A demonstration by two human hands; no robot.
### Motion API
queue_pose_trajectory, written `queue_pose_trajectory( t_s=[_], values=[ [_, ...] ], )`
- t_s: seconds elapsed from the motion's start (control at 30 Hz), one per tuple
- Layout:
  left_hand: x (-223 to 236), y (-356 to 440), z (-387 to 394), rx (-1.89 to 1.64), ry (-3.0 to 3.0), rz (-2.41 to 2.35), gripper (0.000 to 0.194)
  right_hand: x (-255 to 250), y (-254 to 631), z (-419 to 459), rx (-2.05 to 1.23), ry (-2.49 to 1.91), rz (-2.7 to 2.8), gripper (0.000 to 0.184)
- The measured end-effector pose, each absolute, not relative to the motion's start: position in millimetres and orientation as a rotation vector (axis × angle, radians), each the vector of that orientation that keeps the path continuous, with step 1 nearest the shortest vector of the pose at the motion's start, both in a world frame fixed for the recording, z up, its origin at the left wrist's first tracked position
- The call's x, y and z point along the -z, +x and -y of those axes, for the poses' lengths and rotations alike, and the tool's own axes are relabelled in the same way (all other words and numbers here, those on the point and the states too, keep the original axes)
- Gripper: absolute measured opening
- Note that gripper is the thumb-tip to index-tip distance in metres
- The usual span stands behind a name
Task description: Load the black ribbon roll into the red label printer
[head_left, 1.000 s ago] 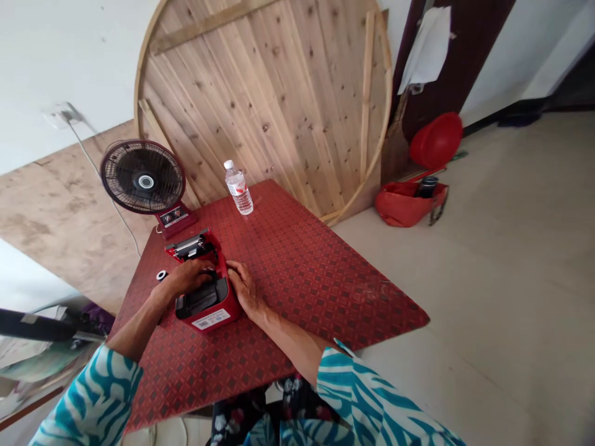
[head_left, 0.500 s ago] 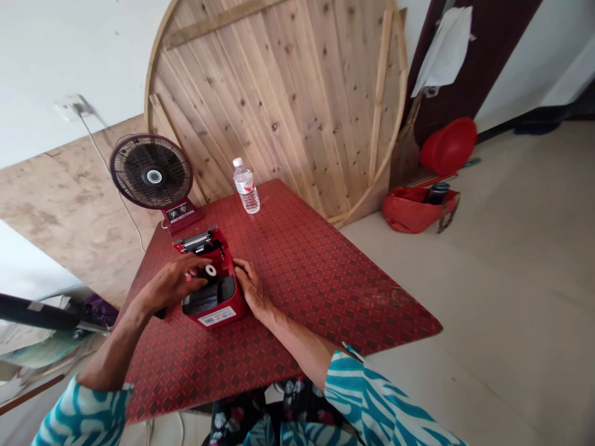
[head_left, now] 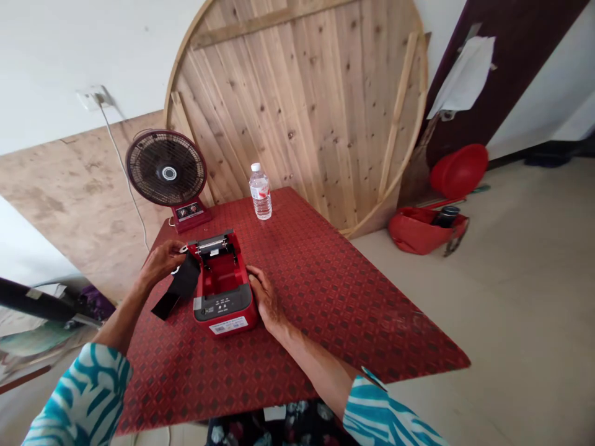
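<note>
A small red and black printer [head_left: 225, 310] lies on the table with its lid raised, and its red roll compartment shows bare inside. Just left of it, my left hand [head_left: 160, 265] pinches a black label roll [head_left: 187, 275] with a white core, partly hidden by my fingers. A length of its black strip hangs down to the tabletop. My right hand [head_left: 267, 302] is curled against the printer's right side, gripping it there.
A fan [head_left: 168, 174] stands at the table's [head_left: 339, 310] back left. A water bottle [head_left: 261, 193] is behind the printer. A round wooden board [head_left: 297, 105] leans on the wall. On the floor at right are a red bag [head_left: 413, 232] and a red basin [head_left: 460, 170].
My left hand has lifted the black roll out of the printer's compartment and carried it left, past the printer's side. My right hand stays at the right side. The view has shifted slightly.
</note>
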State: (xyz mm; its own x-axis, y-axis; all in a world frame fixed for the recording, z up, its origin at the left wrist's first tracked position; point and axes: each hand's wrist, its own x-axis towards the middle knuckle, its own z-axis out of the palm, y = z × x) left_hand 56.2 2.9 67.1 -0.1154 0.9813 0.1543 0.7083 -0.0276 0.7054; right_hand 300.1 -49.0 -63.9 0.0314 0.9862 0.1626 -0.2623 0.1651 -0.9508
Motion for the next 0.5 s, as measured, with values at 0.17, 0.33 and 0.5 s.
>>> queue_pose_trajectory(
  t_s=[0.17,0.33,0.5],
  values=[
    [-62.2,55.6,-17.7,-0.929,1.695,-1.898,0.022,64.0,300.0,47.6,-1.197,-0.901,1.071,0.033],
    [-70.0,37.7,-15.0,-1.018,1.572,-1.764,0.035,64.5,299.9,47.2,-1.21,-0.911,1.064,0.034],
    [-53.9,27.8,-24.7,-0.927,1.696,-1.898,0.027,65.0,300.0,47.4,-1.205,-0.923,1.071,0.036]
  ],
)
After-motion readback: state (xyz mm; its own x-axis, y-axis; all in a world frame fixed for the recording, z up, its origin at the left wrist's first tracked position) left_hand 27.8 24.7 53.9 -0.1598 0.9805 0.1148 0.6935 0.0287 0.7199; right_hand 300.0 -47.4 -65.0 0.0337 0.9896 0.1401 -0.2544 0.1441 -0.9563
